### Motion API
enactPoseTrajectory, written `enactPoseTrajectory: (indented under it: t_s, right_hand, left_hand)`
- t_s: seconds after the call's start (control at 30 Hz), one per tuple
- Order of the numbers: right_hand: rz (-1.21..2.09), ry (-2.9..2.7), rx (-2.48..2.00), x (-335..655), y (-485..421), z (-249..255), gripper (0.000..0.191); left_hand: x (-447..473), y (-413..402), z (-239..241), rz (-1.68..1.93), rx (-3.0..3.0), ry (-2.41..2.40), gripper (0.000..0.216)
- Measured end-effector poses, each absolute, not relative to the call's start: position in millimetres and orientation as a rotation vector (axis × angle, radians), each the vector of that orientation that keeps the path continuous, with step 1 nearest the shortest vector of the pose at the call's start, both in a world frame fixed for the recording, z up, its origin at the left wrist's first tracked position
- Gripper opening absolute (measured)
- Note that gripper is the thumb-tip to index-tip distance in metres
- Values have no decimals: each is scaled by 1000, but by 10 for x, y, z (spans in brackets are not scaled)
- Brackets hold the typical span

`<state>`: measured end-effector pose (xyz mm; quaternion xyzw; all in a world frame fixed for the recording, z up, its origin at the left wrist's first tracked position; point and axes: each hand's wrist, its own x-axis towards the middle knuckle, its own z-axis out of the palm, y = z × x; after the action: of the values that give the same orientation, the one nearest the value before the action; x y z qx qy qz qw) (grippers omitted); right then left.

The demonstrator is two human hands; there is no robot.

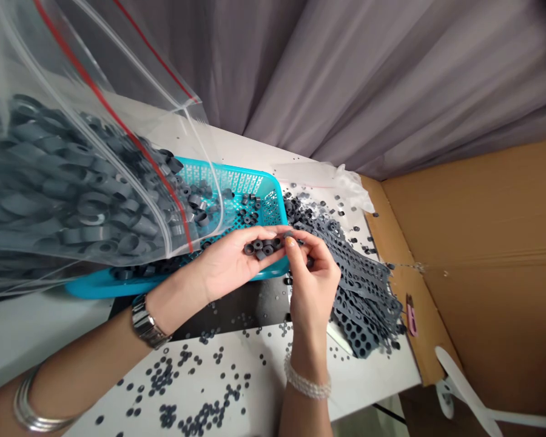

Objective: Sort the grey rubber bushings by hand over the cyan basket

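My left hand (232, 258) is cupped palm up over the front right part of a turquoise basket (279, 200). Several small dark grey rings (267, 249) rest in its palm and fingers. My right hand (313, 258) meets the left fingertips, its thumb and forefinger pinching a small dark grey piece (289, 235), likely one more ring. Its other fingers curl in, partly hidden. More loose rings lie inside the basket. At the left, a clear zip bag (95, 176) full of wider grey rings overlaps the basket.
Perforated dark grey foam-like sheets (368, 285) are piled right of the basket. Small dark discs (204, 419) are scattered on the white table (255, 400). Pink-handled snips (411, 318) lie on cardboard at the right. A grey curtain (323, 73) hangs behind.
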<state>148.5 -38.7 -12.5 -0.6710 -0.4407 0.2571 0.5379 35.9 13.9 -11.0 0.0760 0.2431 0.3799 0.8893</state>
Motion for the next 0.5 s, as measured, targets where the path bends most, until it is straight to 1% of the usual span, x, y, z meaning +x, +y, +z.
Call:
enactPoseTrajectory:
  t_s: [0.1, 0.17, 0.37, 0.5]
  right_hand:
    - [491, -1136, -1624, 1458, -403, -120, 15]
    - [462, -1208, -1628, 1445, -414, -118, 17]
    - [556, -1286, -1576, 1478, -424, -96, 32]
    - [576, -1304, -1573, 1516, -417, -87, 37]
  left_hand:
    - [360, 140, -158, 790, 209, 503, 20]
    - [356, 142, -208, 789, 251, 490, 18]
    - [345, 146, -246, 787, 217, 495, 16]
    - [349, 143, -213, 788, 202, 502, 15]
